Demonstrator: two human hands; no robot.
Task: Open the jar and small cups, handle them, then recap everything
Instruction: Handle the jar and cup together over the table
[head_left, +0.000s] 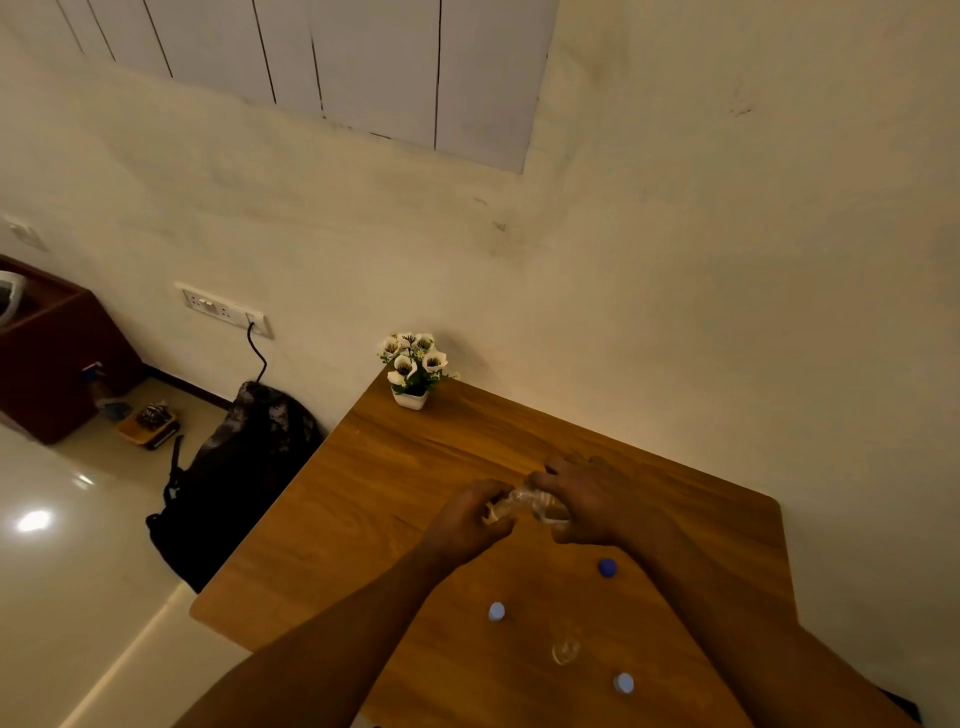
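Both hands meet over the middle of the wooden table (363, 493), holding a clear jar (535, 503) on its side between them. My right hand (597, 499) wraps the jar's body. My left hand (475, 512) grips the jar's pale lid end (491, 514). Nearer to me a dark blue cap (607, 567) and two light blue caps (496, 611) (623, 683) lie on the table. A small clear cup (565, 649) stands uncapped between the light blue caps.
A white pot of white flowers (414, 371) stands at the table's far left corner against the wall. A dark backpack (234, 478) leans on the floor left of the table, under a wall socket (223, 309) with a cable plugged in.
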